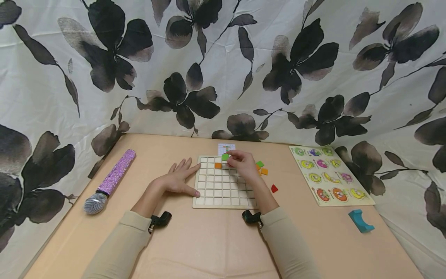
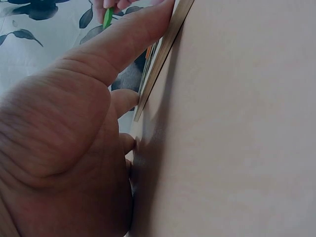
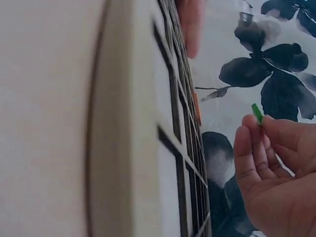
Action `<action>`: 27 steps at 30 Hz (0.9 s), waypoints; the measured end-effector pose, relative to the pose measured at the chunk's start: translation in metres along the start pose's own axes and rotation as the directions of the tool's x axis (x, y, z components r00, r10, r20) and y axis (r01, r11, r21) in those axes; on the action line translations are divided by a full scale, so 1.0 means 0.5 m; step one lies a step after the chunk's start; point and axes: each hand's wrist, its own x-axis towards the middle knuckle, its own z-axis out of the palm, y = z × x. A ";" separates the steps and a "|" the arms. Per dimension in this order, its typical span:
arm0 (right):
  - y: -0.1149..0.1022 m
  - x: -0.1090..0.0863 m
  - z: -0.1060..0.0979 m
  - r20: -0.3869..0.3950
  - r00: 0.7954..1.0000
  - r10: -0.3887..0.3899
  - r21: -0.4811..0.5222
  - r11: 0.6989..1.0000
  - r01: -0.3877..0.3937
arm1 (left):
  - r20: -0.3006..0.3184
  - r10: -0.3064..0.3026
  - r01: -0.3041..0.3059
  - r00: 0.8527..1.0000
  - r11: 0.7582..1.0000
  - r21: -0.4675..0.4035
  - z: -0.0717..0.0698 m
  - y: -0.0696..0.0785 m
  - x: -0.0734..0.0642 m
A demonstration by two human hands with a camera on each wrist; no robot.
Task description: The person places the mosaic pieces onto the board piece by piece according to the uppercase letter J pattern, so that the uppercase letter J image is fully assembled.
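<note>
A pale wooden board (image 1: 223, 190) marked with a grid of squares lies on the table. One orange square tile (image 1: 218, 166) sits in it near the top. My right hand (image 1: 245, 166) pinches a green square tile (image 1: 225, 157) between thumb and fingers above the board's far edge; the right wrist view shows the green tile (image 3: 257, 113) held edge-on, apart from the board. With fingers spread, my left hand (image 1: 179, 179) rests at the board's left side. Its thumb (image 2: 143, 24) touches the board's edge.
Behind the board lies a small printed pattern card (image 1: 223, 148). Loose green and orange tiles (image 1: 265, 171) and a red piece (image 1: 274, 188) lie to the right. Farther out are a fruit picture board (image 1: 331, 176), a blue curved block (image 1: 361, 221) and, at left, a glittery microphone (image 1: 110, 182).
</note>
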 end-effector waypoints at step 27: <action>0.073 0.006 -0.002 -0.051 0.996 -0.073 -0.348 0.936 0.051 | -0.005 0.008 -0.008 1.000 1.000 -0.014 0.002 0.003 -0.001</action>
